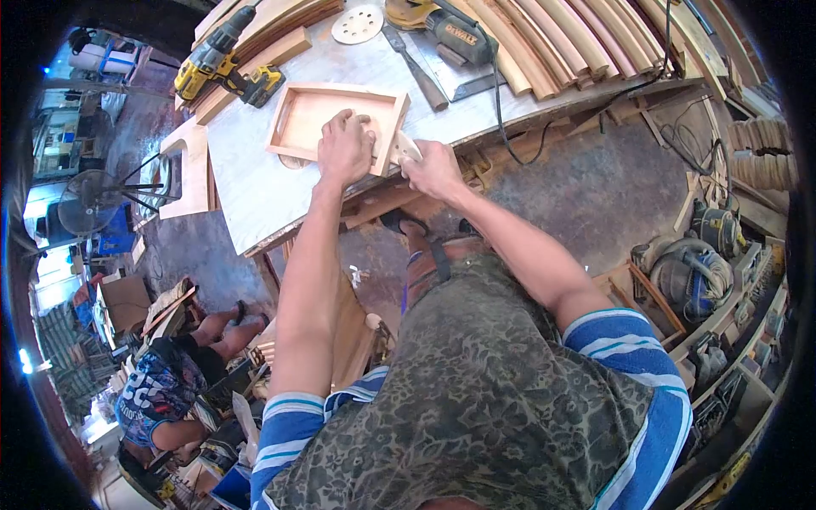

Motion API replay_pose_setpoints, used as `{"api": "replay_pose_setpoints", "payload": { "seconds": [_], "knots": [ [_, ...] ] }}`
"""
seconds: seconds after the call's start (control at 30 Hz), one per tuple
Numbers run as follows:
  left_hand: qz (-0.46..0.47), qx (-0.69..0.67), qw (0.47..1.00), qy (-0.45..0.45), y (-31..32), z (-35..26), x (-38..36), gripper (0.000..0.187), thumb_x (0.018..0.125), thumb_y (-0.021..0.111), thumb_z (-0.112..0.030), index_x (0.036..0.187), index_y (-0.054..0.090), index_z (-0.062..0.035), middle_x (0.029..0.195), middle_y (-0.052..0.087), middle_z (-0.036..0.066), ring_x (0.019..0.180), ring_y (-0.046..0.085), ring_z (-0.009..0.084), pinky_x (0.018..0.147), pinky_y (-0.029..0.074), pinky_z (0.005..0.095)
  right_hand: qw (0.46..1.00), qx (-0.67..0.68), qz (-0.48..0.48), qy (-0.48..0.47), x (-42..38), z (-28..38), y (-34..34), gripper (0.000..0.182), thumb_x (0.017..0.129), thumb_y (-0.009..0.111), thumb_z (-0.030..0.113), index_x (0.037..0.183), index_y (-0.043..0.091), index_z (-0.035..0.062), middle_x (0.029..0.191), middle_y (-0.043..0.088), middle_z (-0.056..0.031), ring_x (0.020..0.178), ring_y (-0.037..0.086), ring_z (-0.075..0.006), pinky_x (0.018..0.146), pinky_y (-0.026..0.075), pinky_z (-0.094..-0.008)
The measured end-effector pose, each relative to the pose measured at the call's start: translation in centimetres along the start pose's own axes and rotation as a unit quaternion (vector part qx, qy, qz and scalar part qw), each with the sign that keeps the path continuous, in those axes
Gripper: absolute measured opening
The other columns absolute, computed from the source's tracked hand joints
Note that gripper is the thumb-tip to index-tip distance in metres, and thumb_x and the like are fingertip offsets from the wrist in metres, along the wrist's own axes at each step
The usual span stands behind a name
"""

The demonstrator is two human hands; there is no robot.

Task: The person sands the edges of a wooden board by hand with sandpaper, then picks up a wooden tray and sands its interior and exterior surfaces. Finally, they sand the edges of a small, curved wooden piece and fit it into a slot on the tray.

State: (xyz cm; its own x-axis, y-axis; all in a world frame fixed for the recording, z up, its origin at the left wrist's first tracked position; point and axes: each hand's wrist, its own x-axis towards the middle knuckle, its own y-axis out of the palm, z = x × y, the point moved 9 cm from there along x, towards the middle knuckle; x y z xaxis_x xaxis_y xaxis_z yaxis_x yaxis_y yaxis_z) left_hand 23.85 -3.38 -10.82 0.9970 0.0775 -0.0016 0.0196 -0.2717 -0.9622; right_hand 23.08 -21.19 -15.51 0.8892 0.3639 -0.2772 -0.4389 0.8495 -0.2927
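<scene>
A shallow wooden tray (299, 119) with low walls lies on the worktable, its near right corner at the table edge. My left hand (344, 146) reaches over the near wall, fingers curled down into the tray, holding it. Against the outside of the right wall, my right hand (433, 172) pinches a pale flat piece (407, 148) that looks like a folded sanding sheet. My palm hides part of it. A round white sanding disc (357, 25) with holes lies behind the tray.
On the worktable (246, 183) are a yellow cordless drill (212, 55), a DeWalt sander (459, 38) with a cord, a flat wooden-handled tool (416, 70) and curved wooden strips (552, 42). A fan (85, 201) and another person (161, 387) are at left. Power tools (693, 276) stand at right.
</scene>
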Motion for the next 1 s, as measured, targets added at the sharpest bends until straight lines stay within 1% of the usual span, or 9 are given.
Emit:
{"api": "replay_pose_setpoints", "payload": {
  "seconds": [0.2, 0.37, 0.43, 0.53, 0.57, 0.6, 0.67, 0.7, 1.0],
  "knots": [
    [-0.003, -0.001, 1.000, 0.008, -0.3, 0.0, -0.4, 0.040, 0.100, 0.061, -0.030, 0.136, 0.064, -0.0121, 0.152, 0.049, 0.017, 0.140, 0.045, 0.0400, 0.114, 0.040, 0.0538, 0.999, -0.038, -0.003, -0.018, 0.2, 0.4, 0.2, 0.029, 0.091, 0.066, 0.023, 0.101, 0.074, -0.0031, 0.079, 0.074, -0.0223, 0.077, 0.077, -0.0347, 0.077, 0.059, -0.0464],
    [-0.007, 0.008, 1.000, 0.008, 0.1, -0.2, -0.7, 0.039, 0.100, 0.060, -0.030, 0.135, 0.064, -0.0120, 0.151, 0.050, 0.018, 0.140, 0.045, 0.0404, 0.114, 0.041, 0.0534, 0.999, 0.002, 0.019, 0.039, 0.0, -0.1, 0.2, 0.028, 0.091, 0.067, 0.025, 0.103, 0.075, 0.0007, 0.089, 0.075, -0.0258, 0.089, 0.076, -0.0397, 0.083, 0.058, -0.0488],
    [-0.006, -0.010, 1.000, 0.009, -0.3, -0.2, -0.5, 0.039, 0.100, 0.060, -0.030, 0.135, 0.064, -0.0121, 0.151, 0.050, 0.018, 0.140, 0.045, 0.0404, 0.114, 0.041, 0.0531, 0.999, -0.053, 0.000, -0.012, 0.3, 0.8, 0.2, 0.028, 0.091, 0.067, 0.024, 0.103, 0.075, 0.0002, 0.090, 0.075, -0.0267, 0.091, 0.075, -0.0421, 0.084, 0.059, -0.0487],
    [-0.010, 0.000, 1.000, 0.018, -0.1, 0.1, -0.3, 0.039, 0.100, 0.061, -0.030, 0.135, 0.064, -0.0127, 0.151, 0.050, 0.017, 0.139, 0.046, 0.0404, 0.114, 0.041, 0.0530, 0.998, -0.047, -0.036, 0.028, -1.1, -1.4, -2.1, 0.027, 0.091, 0.068, 0.022, 0.103, 0.076, -0.0003, 0.091, 0.074, -0.0281, 0.093, 0.074, -0.0437, 0.088, 0.058, -0.0493],
    [-0.011, -0.002, 1.000, 0.017, 0.0, 0.2, -0.1, 0.039, 0.100, 0.061, -0.030, 0.135, 0.064, -0.0127, 0.151, 0.050, 0.017, 0.139, 0.046, 0.0404, 0.114, 0.041, 0.0530, 0.996, -0.055, -0.072, 0.018, -1.5, -2.3, -3.2, 0.026, 0.091, 0.068, 0.021, 0.104, 0.076, -0.0006, 0.087, 0.076, -0.0234, 0.083, 0.077, -0.0364, 0.078, 0.060, -0.0457],
    [-0.016, 0.005, 1.000, 0.012, -0.1, 0.1, -0.2, 0.038, 0.101, 0.061, -0.030, 0.135, 0.064, -0.0134, 0.150, 0.051, 0.017, 0.138, 0.047, 0.0413, 0.114, 0.042, 0.0526, 0.996, -0.056, -0.071, 0.022, -2.6, -1.7, -4.2, 0.026, 0.091, 0.068, 0.021, 0.104, 0.076, -0.0006, 0.087, 0.076, -0.0234, 0.083, 0.077, -0.0364, 0.078, 0.060, -0.0457],
    [-0.018, 0.014, 1.000, 0.011, -0.1, -0.1, -0.5, 0.037, 0.101, 0.061, -0.030, 0.135, 0.064, -0.0142, 0.149, 0.052, 0.016, 0.136, 0.049, 0.0422, 0.113, 0.043, 0.0523, 0.989, 0.077, -0.081, 0.096, -4.9, -0.3, -6.5, 0.025, 0.092, 0.068, 0.020, 0.103, 0.076, -0.0007, 0.081, 0.077, -0.0159, 0.069, 0.077, -0.0248, 0.067, 0.060, -0.0400],
    [-0.014, 0.004, 1.000, 0.005, -0.1, 0.1, -0.4, 0.039, 0.101, 0.061, -0.033, 0.134, 0.065, -0.0136, 0.150, 0.052, 0.016, 0.137, 0.048, 0.0412, 0.114, 0.042, 0.0524, 0.986, 0.107, -0.097, 0.078, -4.9, -0.4, -6.7, 0.024, 0.093, 0.067, 0.018, 0.104, 0.074, -0.0015, 0.076, 0.076, -0.0102, 0.059, 0.073, -0.0162, 0.059, 0.058, -0.0349],
    [-0.014, -0.015, 1.000, 0.009, -0.1, 0.3, -0.3, 0.037, 0.102, 0.060, -0.043, 0.126, 0.073, -0.0186, 0.149, 0.053, 0.016, 0.139, 0.046, 0.0410, 0.116, 0.039, 0.0517, 0.986, 0.144, -0.050, 0.065, -3.1, -1.9, -3.7, 0.026, 0.096, 0.066, 0.017, 0.110, 0.068, -0.0049, 0.076, 0.075, -0.0119, 0.059, 0.073, -0.0193, 0.061, 0.058, -0.0358]
  ]
}}
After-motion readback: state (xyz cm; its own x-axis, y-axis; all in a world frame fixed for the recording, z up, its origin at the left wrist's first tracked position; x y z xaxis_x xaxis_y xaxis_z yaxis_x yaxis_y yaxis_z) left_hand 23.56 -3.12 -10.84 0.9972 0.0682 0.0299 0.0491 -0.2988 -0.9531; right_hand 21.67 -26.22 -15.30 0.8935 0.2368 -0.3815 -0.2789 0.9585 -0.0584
